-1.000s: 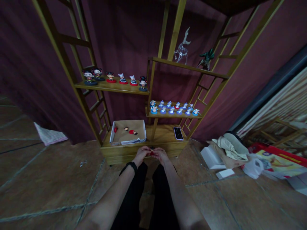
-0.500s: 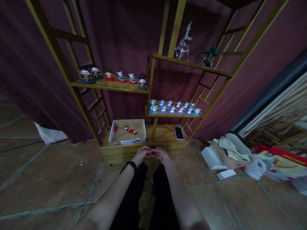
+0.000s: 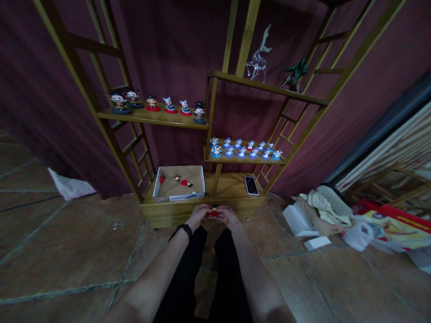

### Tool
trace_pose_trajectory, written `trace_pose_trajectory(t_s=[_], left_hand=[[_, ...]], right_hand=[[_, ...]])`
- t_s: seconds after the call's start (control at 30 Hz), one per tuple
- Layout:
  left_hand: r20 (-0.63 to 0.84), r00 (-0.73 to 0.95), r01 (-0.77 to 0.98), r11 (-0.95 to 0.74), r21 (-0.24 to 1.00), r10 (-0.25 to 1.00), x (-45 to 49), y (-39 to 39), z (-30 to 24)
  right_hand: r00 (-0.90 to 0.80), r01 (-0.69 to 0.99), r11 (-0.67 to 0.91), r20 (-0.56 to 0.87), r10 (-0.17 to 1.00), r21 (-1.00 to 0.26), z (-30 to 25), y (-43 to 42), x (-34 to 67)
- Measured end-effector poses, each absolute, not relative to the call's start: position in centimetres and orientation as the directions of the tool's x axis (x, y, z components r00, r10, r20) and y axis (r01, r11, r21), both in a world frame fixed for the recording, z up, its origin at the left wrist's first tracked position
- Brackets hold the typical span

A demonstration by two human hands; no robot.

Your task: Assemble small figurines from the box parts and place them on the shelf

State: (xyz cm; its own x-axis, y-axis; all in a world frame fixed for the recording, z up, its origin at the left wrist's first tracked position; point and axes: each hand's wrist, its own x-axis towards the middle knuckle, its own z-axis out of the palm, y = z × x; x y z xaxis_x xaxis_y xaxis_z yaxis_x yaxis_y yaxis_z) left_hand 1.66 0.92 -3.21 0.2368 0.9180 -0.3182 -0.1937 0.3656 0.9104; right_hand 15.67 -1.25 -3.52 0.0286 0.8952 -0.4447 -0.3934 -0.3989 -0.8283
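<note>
Between my two hands is a small figurine (image 3: 214,210) with a dark head and a red base. My left hand (image 3: 200,214) closes on its left side, and my right hand (image 3: 226,216) grips it from the right. The fingers partly cover it. Just beyond my hands, on the cabinet's lower board, stands a shallow open box (image 3: 170,197) with white sides and a brown inside. In it lie a red disc base (image 3: 184,182), a small figure piece (image 3: 177,178) near the middle, another figure piece (image 3: 189,184) beside the disc, and a red piece (image 3: 162,179) at the left.
Several figurines stand on the upper left shelf (image 3: 151,117) and in rows on the middle right shelf (image 3: 245,158). A clear deer figure (image 3: 257,63) and a dark green statue (image 3: 295,75) stand higher up. A phone (image 3: 251,185) lies right. White boxes (image 3: 299,220) and bags sit on the floor.
Both hands stay on the figurine in nearly the same place. The view has shifted very slightly; the shelves and box have not changed.
</note>
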Motion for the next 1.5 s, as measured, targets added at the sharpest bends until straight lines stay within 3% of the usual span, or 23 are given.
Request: trace_pose_trajectory(t_s=[0.53, 1.07, 1.3, 1.5], left_hand=[[-0.330, 0.198, -0.160, 0.362, 0.918, 0.923, 1.9, 1.0, -3.5], [-0.232, 0.247, -0.123, 0.268, 0.955, 0.941, 1.9, 0.6, -3.2], [-0.171, 0.237, -0.019, 0.181, 0.983, 0.956, 2.2, 0.7, -3.6], [-0.040, 0.207, 0.165, 0.005, 0.986, 0.978, 2.5, 1.2, -4.4]], right_hand=[[0.020, -0.411, -0.387, -0.433, 0.901, -0.825, -3.7, -1.3, 15.6], [-0.015, -0.408, -0.328, -0.353, 0.936, -0.852, -2.4, -2.2, 15.5], [-0.031, -0.389, -0.314, -0.328, 0.944, -0.866, -2.4, -2.5, 15.4], [0.039, -0.366, -0.347, -0.387, 0.921, -0.863, -3.0, -1.8, 15.4]])
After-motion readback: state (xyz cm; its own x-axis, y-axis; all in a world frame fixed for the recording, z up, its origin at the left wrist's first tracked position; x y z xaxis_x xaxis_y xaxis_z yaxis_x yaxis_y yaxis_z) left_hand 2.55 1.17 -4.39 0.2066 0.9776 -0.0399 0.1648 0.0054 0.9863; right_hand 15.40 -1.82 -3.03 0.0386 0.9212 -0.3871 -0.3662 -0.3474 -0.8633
